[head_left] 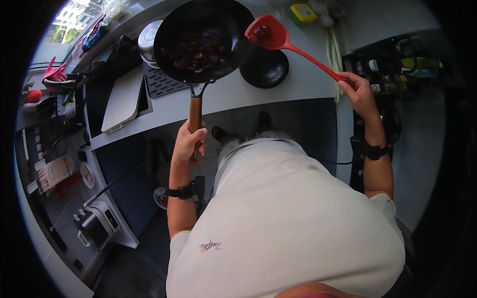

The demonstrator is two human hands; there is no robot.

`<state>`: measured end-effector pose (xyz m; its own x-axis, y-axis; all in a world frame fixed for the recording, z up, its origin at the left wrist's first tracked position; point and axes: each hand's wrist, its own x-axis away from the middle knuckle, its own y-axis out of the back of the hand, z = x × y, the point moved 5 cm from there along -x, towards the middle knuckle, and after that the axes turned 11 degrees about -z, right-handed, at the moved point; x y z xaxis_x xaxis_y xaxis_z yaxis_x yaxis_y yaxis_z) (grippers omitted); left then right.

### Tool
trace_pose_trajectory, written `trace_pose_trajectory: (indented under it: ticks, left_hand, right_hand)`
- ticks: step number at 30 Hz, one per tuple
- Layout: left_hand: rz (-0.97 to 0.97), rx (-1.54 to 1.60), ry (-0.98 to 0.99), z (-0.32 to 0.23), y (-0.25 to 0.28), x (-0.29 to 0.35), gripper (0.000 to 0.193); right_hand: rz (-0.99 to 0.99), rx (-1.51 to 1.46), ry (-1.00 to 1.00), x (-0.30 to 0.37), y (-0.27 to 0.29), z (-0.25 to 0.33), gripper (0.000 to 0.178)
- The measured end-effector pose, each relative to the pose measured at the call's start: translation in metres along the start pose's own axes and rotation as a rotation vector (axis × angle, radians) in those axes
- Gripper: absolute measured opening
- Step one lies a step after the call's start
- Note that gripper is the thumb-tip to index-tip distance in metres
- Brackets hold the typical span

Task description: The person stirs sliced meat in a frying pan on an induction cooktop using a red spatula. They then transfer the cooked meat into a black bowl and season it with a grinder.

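Observation:
My left hand [189,140] is closed around the wooden handle of a black frying pan [206,16], holding it over the counter. Dark red, glossy pieces [199,55], perhaps sliced fruit, lie spread across the pan's base. In my right hand [357,93], fingers wrap the end of a red turner [313,60] with a deep, scooped head. A few similar dark red pieces [260,33] sit in that head, which is by the pan's right rim. Below it, a round black dish [272,69] rests on the counter; the pan partly hides its left side.
A silver pot [149,39] and a grey ridged mat [164,83] are left of the pan. A white board [123,102] lies nearer the front edge. Bottles and jars [415,64] stand at the right. A yellow-green box [303,14] sits at the back.

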<state>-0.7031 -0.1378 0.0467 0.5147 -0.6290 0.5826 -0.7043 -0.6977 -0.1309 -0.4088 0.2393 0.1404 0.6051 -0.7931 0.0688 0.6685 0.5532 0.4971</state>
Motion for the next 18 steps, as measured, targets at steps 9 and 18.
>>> trace_pose_trajectory:
  ticks: [9,18]
  left_hand:
    - [-0.075,0.019,-0.010,-0.002,0.011,0.007,0.028]
    - [-0.088,0.024,-0.016,0.000,0.003,0.019,0.028]
  right_hand:
    - [0.002,0.156,-0.076,-0.005,-0.036,-0.103,0.029]
    - [-0.062,0.659,0.033,-0.021,-0.081,-0.102,0.028]
